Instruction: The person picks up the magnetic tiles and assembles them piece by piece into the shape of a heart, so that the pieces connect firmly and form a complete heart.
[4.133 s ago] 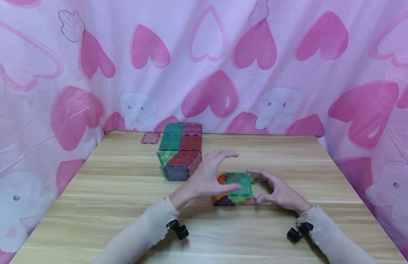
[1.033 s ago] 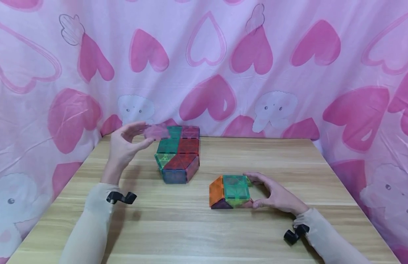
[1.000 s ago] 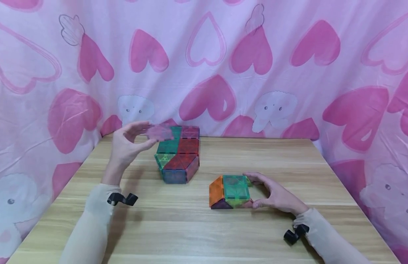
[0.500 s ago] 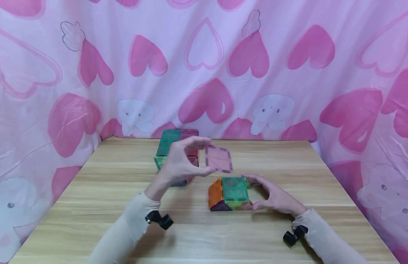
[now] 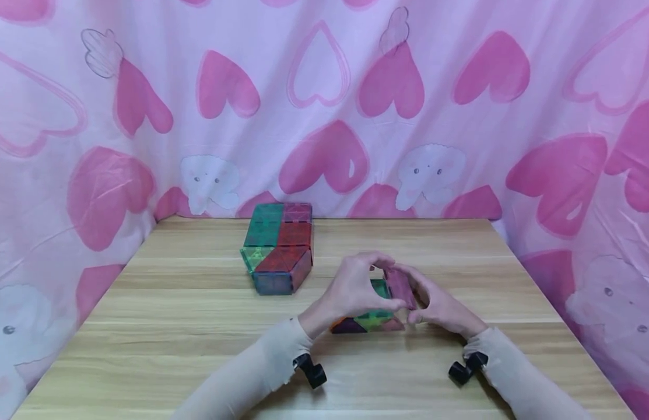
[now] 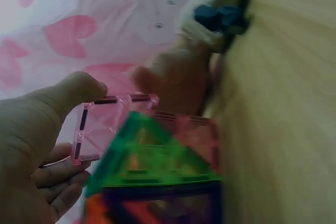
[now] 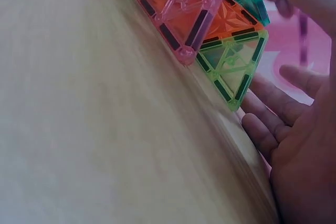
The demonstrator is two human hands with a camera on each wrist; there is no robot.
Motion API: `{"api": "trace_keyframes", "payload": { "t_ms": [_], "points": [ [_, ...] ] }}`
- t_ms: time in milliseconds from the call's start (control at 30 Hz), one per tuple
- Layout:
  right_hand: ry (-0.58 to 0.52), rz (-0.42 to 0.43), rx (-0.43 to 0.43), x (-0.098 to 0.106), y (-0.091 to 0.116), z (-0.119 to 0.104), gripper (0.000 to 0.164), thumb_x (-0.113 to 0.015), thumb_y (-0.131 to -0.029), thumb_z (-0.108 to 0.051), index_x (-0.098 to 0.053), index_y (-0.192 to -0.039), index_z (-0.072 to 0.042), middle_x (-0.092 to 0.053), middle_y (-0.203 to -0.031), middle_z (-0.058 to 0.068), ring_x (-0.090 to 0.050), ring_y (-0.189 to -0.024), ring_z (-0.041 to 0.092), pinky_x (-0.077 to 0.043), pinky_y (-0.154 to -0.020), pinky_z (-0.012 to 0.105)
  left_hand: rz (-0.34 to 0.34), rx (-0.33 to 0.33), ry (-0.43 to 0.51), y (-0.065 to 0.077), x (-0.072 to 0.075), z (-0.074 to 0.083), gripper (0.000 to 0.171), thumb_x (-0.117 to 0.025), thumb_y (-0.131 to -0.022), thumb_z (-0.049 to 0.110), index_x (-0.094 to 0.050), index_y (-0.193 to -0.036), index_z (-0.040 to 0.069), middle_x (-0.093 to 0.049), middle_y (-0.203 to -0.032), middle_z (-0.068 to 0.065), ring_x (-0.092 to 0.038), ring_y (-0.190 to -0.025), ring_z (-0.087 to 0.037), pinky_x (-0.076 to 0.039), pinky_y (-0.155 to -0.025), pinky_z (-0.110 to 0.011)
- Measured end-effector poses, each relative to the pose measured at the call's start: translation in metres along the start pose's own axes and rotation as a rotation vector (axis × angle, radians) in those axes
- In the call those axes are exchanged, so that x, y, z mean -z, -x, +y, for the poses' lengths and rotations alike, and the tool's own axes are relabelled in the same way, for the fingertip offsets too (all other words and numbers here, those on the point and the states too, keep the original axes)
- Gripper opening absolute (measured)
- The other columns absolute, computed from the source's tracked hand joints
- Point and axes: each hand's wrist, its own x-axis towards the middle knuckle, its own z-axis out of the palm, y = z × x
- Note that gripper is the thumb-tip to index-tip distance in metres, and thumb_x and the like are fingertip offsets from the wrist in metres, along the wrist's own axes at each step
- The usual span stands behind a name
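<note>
My left hand (image 5: 358, 286) pinches a pink square magnetic tile (image 5: 400, 287) by its edges, thumb on one side and fingers on the other. The tile stands tilted at the right end of a small magnetic-tile block with a green top (image 5: 379, 287). In the left wrist view, the block's green triangle (image 6: 157, 156) partly covers the pink square. Around that same right end lies my right hand (image 5: 439, 303), thumb and fingers spread apart. The right wrist view shows its loosely bent fingers right behind a light green triangle tile (image 7: 233, 69), beside a pink triangle (image 7: 181, 14).
A larger structure of green, red, pink and blue tiles (image 5: 279, 251) stands at the back left of the wooden table (image 5: 146, 326). Behind the table hangs a pink heart-patterned curtain (image 5: 324, 87). Each wrist wears a black camera mount (image 5: 309, 370).
My left hand has taken the pink square from the back left of the table and carried it right, past the larger structure, to the small block. The right hand has barely moved.
</note>
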Motion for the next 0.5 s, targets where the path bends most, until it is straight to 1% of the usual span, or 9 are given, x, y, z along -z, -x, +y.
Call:
{"api": "trace_keyframes", "payload": {
  "t_ms": [67, 167, 233, 267, 400, 500],
  "points": [
    [0.042, 0.000, 0.001, -0.001, -0.001, -0.001, 0.102, -0.090, -0.096, -0.037, -0.029, -0.177, -0.020, -0.032, -0.181, 0.007, -0.039, -0.160, 0.017, -0.032, -0.125, 0.018, -0.026, -0.002, -0.053, 0.002, -0.007, -0.001, 0.074, -0.103, -0.077, 0.043, -0.075, -0.136, 0.010, -0.080, -0.125, 0.001, -0.073, -0.117, -0.013, -0.058, -0.105, -0.027],
    [0.110, 0.013, -0.023, -0.004, -0.002, -0.003, 0.096, -0.092, -0.095, -0.024, -0.037, -0.173, -0.020, -0.043, -0.175, 0.007, -0.047, -0.152, 0.021, -0.035, -0.122, 0.018, -0.046, 0.008, -0.127, 0.004, -0.013, -0.002, 0.076, -0.102, -0.077, 0.047, -0.075, -0.138, 0.012, -0.079, -0.129, 0.001, -0.070, -0.120, -0.012, -0.055, -0.108, -0.026],
    [0.156, 0.022, -0.042, -0.005, -0.002, -0.004, 0.093, -0.092, -0.093, -0.016, -0.041, -0.171, -0.020, -0.048, -0.170, 0.008, -0.051, -0.148, 0.021, -0.036, -0.121, 0.017, -0.053, 0.003, -0.186, 0.004, -0.016, -0.003, 0.075, -0.101, -0.077, 0.049, -0.076, -0.138, 0.014, -0.079, -0.130, 0.003, -0.069, -0.121, -0.012, -0.054, -0.110, -0.028],
    [0.180, 0.027, -0.054, -0.006, -0.001, -0.005, 0.092, -0.092, -0.093, -0.015, -0.043, -0.170, -0.019, -0.050, -0.168, 0.007, -0.052, -0.147, 0.020, -0.036, -0.121, 0.016, -0.055, -0.001, -0.208, 0.004, -0.017, -0.003, 0.074, -0.100, -0.077, 0.049, -0.076, -0.138, 0.015, -0.080, -0.129, 0.003, -0.069, -0.121, -0.012, -0.054, -0.111, -0.029],
    [0.238, 0.037, -0.090, -0.007, 0.001, -0.004, 0.088, -0.091, -0.094, -0.016, -0.045, -0.169, -0.017, -0.051, -0.168, 0.009, -0.050, -0.149, 0.013, -0.031, -0.122, 0.012, -0.071, -0.019, -0.269, 0.005, -0.020, -0.006, 0.071, -0.098, -0.079, 0.054, -0.078, -0.136, 0.017, -0.079, -0.129, 0.005, -0.067, -0.125, -0.013, -0.051, -0.116, -0.035],
    [0.263, 0.048, -0.101, -0.008, 0.003, -0.002, 0.084, -0.090, -0.096, -0.019, -0.047, -0.167, -0.016, -0.051, -0.169, 0.010, -0.049, -0.149, 0.010, -0.031, -0.121, 0.011, -0.079, -0.010, -0.278, 0.008, -0.018, -0.006, 0.077, -0.095, -0.081, 0.061, -0.075, -0.141, 0.017, -0.076, -0.136, 0.004, -0.065, -0.131, -0.016, -0.050, -0.119, -0.040]
  ]
}}
